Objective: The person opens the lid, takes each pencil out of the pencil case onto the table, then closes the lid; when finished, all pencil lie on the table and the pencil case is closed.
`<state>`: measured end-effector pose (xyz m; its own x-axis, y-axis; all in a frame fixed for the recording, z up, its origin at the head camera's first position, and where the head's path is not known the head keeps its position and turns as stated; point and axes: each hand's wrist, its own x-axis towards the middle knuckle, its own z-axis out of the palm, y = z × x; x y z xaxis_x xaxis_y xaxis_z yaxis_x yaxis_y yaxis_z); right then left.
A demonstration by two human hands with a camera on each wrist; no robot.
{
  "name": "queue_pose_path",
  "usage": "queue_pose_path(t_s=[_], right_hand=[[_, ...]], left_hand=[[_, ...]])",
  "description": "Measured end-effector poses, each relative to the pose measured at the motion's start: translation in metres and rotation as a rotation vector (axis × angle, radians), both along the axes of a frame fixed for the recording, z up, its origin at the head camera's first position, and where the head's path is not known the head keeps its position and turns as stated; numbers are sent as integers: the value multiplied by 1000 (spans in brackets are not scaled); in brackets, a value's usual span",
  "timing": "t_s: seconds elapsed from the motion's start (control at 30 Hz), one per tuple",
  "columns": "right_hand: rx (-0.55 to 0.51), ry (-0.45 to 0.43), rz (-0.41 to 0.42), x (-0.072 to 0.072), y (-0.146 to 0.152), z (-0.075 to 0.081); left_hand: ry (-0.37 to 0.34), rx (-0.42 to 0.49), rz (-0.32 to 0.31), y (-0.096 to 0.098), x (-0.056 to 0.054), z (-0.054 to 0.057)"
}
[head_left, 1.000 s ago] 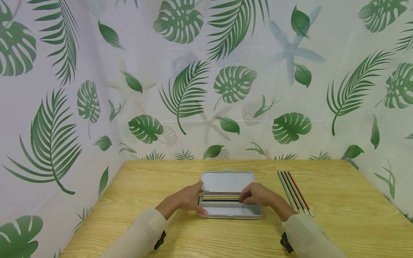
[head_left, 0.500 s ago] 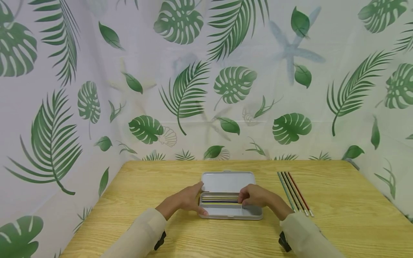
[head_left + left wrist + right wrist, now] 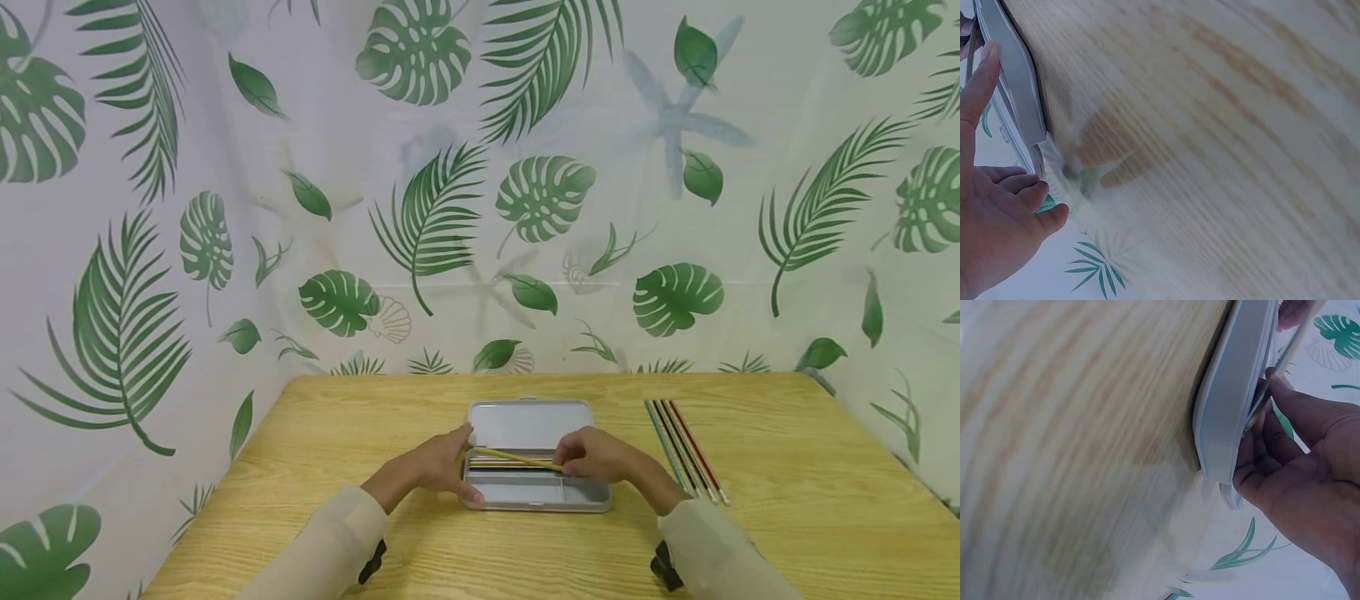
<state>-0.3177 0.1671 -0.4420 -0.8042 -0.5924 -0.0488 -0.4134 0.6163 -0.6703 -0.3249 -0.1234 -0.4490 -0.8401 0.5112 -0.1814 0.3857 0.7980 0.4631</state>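
Observation:
An open grey pencil case (image 3: pixel 525 504) lies at the middle of the wooden table, its lid (image 3: pixel 528 422) folded back. Several pencils (image 3: pixel 510 469) lie in its rear compartment; the front compartments hold nothing. My right hand (image 3: pixel 600 456) pinches a yellow pencil (image 3: pixel 517 456) near its right end. The pencil slants over the rear compartment, its left end raised toward my left hand (image 3: pixel 433 462). That hand spans the case's left end, thumb (image 3: pixel 980 84) straight along the front wall, fingers extended at the back. In the right wrist view the pencil (image 3: pixel 1291 350) sticks up between thumb and fingertips.
Several pencils (image 3: pixel 678 446), teal, black and red, lie side by side on the table (image 3: pixel 375 408) to the right of the case, white erasers toward me. A leaf-patterned cloth (image 3: pixel 480 208) hangs behind the table and along its sides.
The yellow pencil has come up from the rear compartment in my right hand, its left end now above the others. My left hand has stayed on the case.

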Motion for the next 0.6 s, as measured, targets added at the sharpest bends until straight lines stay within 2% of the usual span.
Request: queue_pose_path(t_s=[0.3,0.6], right_hand=[[-175,4,-29,-3,11,-2],[-278,35,-154,-3,25,0]], left_hand=[[-4,-9,-3,-1,-1,0],[-17,11,3,-1,-1,-1]])
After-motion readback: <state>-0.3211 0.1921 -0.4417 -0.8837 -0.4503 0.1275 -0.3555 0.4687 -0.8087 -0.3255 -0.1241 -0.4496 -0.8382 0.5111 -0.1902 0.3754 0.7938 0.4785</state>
